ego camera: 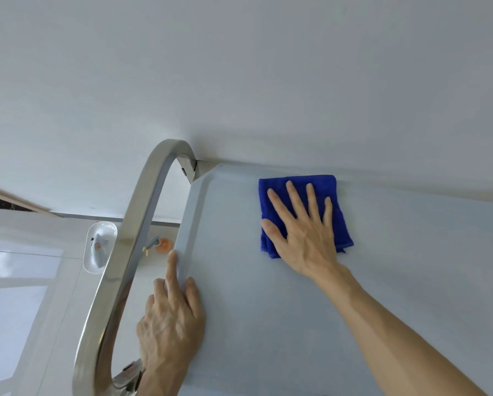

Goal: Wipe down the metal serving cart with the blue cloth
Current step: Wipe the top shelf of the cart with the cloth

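Note:
The metal serving cart's top tray [325, 324] fills the lower right, pushed up against a white wall. Its curved steel handle [138, 224] loops along the left side. A folded blue cloth [296, 190] lies flat on the tray near the far edge. My right hand [302, 235] presses on the cloth with fingers straight and spread. My left hand [171, 318] holds the tray's raised left rim, thumb on top and index finger stretched along the rim.
A white wall [239, 81] stands directly behind the cart. On the pale floor to the left lie a white oval dish [99, 247] and a small orange-capped bottle [162, 244]. A dark strip with a wooden edge [5, 201] shows at far left.

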`<state>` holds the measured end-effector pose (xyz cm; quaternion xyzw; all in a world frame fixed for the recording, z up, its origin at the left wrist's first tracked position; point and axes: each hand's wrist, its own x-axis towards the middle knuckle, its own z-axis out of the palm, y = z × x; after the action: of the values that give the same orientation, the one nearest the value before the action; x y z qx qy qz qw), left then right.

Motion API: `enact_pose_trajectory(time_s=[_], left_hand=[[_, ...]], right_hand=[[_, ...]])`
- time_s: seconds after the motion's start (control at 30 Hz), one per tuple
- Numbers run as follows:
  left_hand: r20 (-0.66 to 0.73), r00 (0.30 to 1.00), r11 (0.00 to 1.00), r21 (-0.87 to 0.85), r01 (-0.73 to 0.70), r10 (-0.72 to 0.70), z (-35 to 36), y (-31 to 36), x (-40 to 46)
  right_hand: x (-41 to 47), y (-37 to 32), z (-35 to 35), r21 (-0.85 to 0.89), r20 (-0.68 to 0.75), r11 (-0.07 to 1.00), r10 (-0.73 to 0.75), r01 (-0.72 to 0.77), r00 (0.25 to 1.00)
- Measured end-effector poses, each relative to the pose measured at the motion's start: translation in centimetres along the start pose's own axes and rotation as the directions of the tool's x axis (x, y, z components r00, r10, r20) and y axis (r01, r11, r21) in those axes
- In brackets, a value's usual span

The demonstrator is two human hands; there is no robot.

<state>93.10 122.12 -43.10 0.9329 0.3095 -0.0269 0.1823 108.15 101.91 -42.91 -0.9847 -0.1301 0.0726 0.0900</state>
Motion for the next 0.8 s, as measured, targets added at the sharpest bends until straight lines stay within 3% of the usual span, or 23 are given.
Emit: enact_pose_trajectory(time_s=[0.1,0.2,0.27,0.4,0.8], left_hand=[[-0.002,1.000,1.000,-0.015,-0.002,0.002,-0.1,0.0,0.0],[0.005,1.000,1.000,-0.009,-0.001,0.001,-0.2,0.1,-0.2],[0.011,1.000,1.000,-0.003,-0.001,0.001,-0.2,0.1,-0.3],[0.010,1.000,1.000,-0.007,0.004,-0.004,-0.3,0.3,-0.4],[-0.094,0.990,0.987,-0.107,-0.119,0.109,-0.6,1.8,-0.4]], right_hand=[[-2.9,2.3,-1.2,0.166,-0.137,0.986,0.002,0.021,0.991],[-8.5,7.3,-1.5,0.160,-0.219,0.971,0.208,-0.175,0.953],[-12.2,9.6,-1.1,0.096,-0.196,0.957,0.286,-0.272,0.938],[-14.8,10.3,0.2,-0.049,-0.102,0.951,0.298,-0.304,0.949],[-14.4,11.4,1.6,-0.078,-0.093,0.940,0.325,-0.332,0.941]])
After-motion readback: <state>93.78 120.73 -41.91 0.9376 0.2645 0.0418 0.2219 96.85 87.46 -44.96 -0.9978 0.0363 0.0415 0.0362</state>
